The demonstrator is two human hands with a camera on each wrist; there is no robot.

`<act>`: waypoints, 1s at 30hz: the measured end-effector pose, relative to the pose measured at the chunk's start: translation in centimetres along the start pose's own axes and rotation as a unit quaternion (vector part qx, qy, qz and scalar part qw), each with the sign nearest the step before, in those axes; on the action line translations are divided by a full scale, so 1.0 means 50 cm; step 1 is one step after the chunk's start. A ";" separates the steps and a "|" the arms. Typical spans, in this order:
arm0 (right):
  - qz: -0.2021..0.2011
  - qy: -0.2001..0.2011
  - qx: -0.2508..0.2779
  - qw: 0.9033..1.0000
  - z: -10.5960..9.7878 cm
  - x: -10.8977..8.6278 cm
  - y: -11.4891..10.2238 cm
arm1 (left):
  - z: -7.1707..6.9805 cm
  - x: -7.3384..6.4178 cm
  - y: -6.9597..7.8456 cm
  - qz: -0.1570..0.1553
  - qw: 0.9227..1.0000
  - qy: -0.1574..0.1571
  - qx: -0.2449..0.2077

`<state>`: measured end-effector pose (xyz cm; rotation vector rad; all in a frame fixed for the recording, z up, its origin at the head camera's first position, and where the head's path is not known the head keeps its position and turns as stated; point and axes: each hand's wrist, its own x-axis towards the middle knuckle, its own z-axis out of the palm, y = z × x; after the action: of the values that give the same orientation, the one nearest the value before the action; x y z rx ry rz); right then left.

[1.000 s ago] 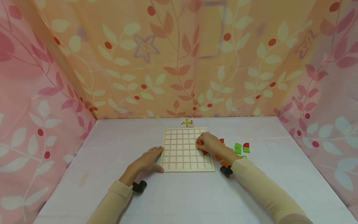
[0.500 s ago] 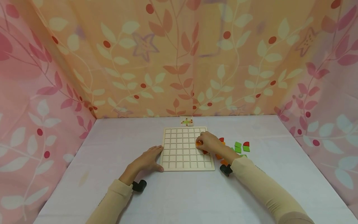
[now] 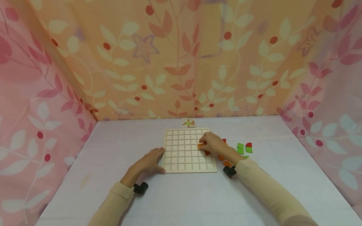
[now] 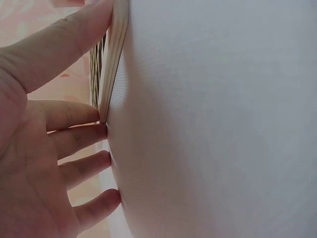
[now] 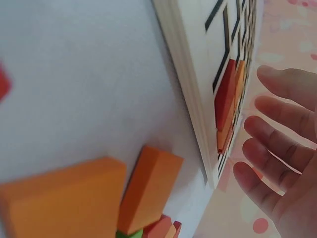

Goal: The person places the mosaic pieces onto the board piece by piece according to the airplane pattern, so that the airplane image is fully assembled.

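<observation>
A pale wooden grid board [image 3: 185, 159] lies flat on the white cloth. Along its left edge rests my left hand [image 3: 150, 161], thumb and fingers straight and spread; in the left wrist view the thumb touches the board's side. My right hand [image 3: 212, 143] is over the board's right part, beside an orange tile [image 3: 200, 146] in a grid square. A red piece [image 3: 207, 153] sits near it, partly under the hand. In the right wrist view the fingers are loosely extended, apart from the red piece [image 5: 226, 96], pinching nothing.
Loose tiles lie right of the board: green ones [image 3: 240, 148], a red quarter-round [image 3: 249, 145] and orange ones [image 3: 227, 163], some hidden by the right arm. A small pattern card [image 3: 188, 122] lies behind the board. Patterned curtains [image 3: 181, 62] hang at the back and sides.
The right hand's fingers have lifted slightly off the orange tile, which now shows more in its square. The left hand and the board stay in place.
</observation>
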<state>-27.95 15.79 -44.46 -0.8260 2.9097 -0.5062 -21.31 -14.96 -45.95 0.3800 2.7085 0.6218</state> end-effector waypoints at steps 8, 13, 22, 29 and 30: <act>0.030 0.002 0.032 0.999 -0.017 -0.022 0.010 | 0.002 -0.001 0.000 0.000 1.000 0.004 -0.006; 0.056 -0.003 0.063 0.996 -0.030 -0.044 0.016 | 0.003 -0.001 -0.001 0.007 1.000 0.005 -0.003; 0.077 -0.008 0.074 0.994 -0.035 -0.078 0.033 | 0.006 0.004 -0.012 0.015 1.000 0.009 0.004; 0.067 -0.015 0.072 0.995 -0.030 -0.106 0.046 | 0.006 0.005 -0.014 0.016 1.000 0.007 0.003; 0.065 -0.015 0.068 0.995 -0.028 -0.110 0.048 | 0.006 0.004 -0.014 0.016 1.000 0.007 0.003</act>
<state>-24.66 21.01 -44.01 -0.6158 2.8384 -0.6641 -21.53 -15.37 -46.57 0.4235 2.7228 0.6267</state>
